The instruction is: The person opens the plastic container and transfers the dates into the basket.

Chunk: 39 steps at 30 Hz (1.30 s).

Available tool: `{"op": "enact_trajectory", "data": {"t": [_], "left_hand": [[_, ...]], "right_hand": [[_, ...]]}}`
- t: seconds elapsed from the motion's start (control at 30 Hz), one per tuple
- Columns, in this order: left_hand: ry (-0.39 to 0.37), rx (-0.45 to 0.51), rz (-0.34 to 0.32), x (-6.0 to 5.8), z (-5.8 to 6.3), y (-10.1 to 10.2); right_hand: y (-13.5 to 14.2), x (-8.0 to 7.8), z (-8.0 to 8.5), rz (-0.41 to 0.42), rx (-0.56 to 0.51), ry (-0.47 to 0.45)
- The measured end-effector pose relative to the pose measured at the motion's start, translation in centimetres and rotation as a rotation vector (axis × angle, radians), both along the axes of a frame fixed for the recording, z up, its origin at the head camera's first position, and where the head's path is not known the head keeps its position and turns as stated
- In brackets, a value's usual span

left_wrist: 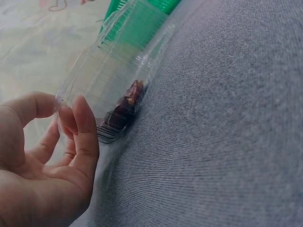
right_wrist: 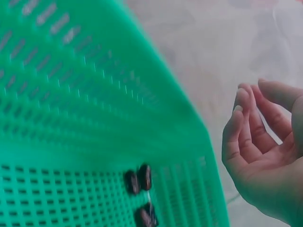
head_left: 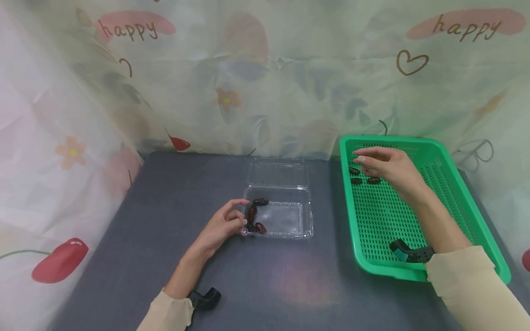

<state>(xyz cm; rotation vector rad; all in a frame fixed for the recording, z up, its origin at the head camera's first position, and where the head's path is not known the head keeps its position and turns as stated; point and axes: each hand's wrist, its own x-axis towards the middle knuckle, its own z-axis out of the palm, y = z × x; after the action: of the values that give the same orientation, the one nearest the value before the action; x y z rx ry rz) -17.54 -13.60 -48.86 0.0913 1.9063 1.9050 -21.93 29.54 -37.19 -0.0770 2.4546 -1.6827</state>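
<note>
A clear plastic clamshell box (head_left: 285, 235) stands on the table with its lid folded back. Several dark brown dates (head_left: 261, 227) lie in its left part; the left wrist view shows dates (left_wrist: 124, 108) through the wall. My left hand (head_left: 227, 221) pinches the box's left rim between thumb and fingers. Over the far left part of the green basket (head_left: 352, 216) is my right hand (head_left: 391, 168), its fingers loosely bent with nothing between them. Beneath that hand, dates (head_left: 374, 180) rest on the basket floor near its left wall, and the right wrist view shows them too.
A dark grey cloth (head_left: 186, 184) covers the table. Behind and to the left hangs a printed curtain (head_left: 285, 105) that meets the table's far edge. The basket's raised walls stand to the right of the box, with a strip of table between.
</note>
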Motion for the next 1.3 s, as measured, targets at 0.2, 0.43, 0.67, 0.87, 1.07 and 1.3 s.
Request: {"op": "enact_trajectory", "data": {"t": [0.2,0.43,0.67,0.87,1.07,1.3], "left_hand": [[0.002,-0.018,0.005,0.0,0.1,0.0],[-0.005,-0.02,0.01,-0.1,0.2,0.2],[-0.009,-0.017,0.011,-0.1,-0.1,0.2],[-0.011,-0.035,0.014,-0.1,0.0,0.2],[-0.019,-0.051,0.02,-0.1,0.1,0.2],[-0.017,-0.044,0.023,-0.1,0.2,0.4]], "right_hand": [[-2.7,0.5,0.9,0.006,0.028,-0.007],[-6.0,0.9,1.0,0.048,-0.018,0.009],[-8.8,1.3,0.6,0.121,-0.077,-0.006],[-11.0,1.5,0.1,0.147,-0.115,-0.006],[-13.3,1.8,0.0,0.159,-0.139,0.004],[-15.9,2.5,-0.4,0.159,-0.136,-0.024]]}}
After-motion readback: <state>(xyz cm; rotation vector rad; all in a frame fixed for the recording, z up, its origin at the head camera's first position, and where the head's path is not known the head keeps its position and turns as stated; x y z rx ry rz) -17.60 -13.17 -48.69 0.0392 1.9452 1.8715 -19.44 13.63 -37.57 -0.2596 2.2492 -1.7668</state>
